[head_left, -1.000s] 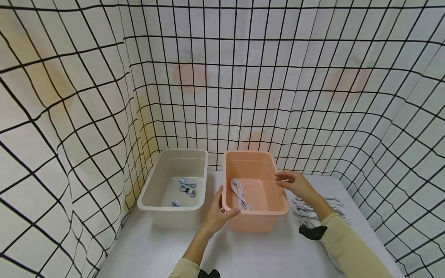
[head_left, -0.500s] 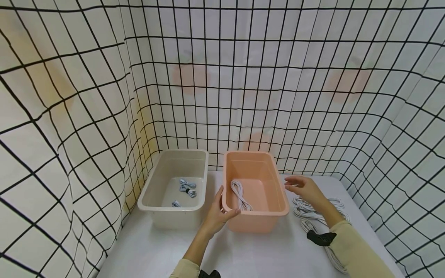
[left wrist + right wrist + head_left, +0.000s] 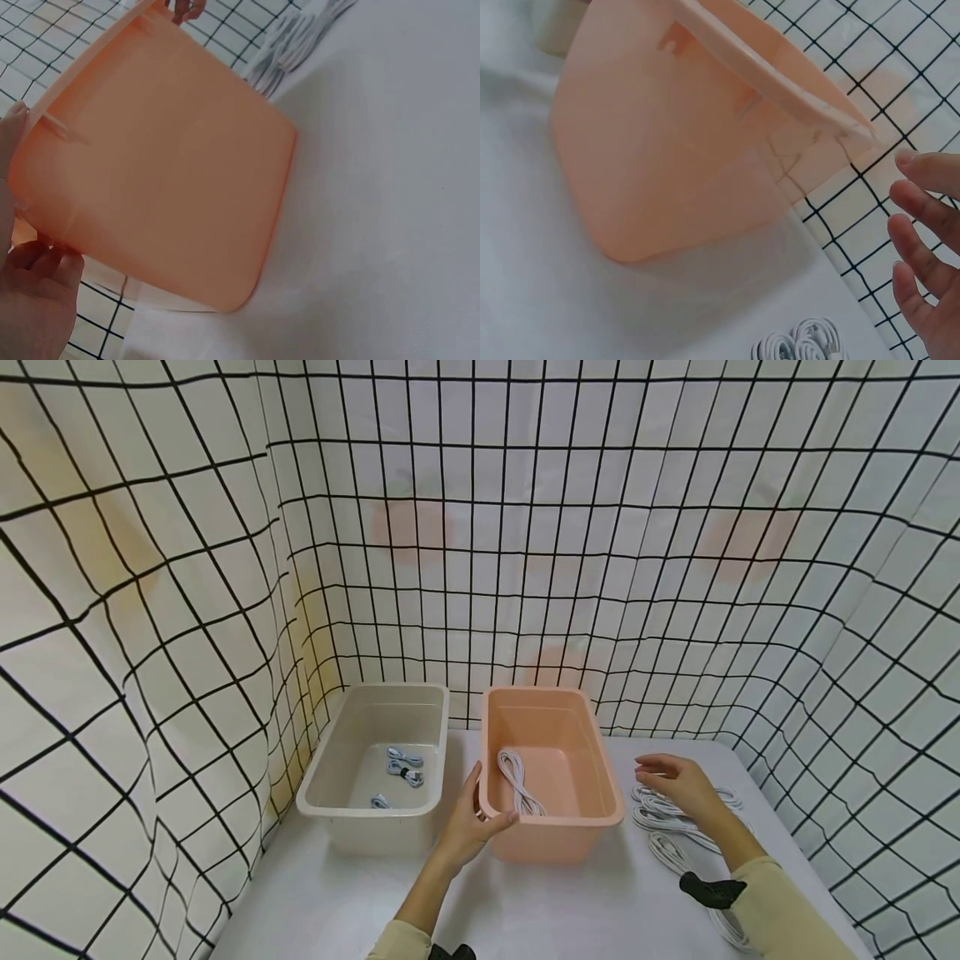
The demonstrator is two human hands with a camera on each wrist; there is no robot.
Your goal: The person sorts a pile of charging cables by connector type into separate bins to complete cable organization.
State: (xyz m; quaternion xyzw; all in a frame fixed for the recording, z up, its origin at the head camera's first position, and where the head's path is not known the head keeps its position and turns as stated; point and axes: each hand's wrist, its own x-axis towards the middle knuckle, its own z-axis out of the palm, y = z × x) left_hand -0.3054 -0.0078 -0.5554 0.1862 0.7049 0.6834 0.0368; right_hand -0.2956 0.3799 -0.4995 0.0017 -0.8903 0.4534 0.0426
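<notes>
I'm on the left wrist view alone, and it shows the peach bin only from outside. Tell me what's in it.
Observer: In the head view, a looped white cable bundle lies along the left side inside the peach bin.
Operator: Now give me the contents of the cream bin.
Observer: The cream bin has small cable bundles lying on its floor.
Operator: Tell me whether the right hand is carrying anything.
Observer: The right hand is holding nothing.
</notes>
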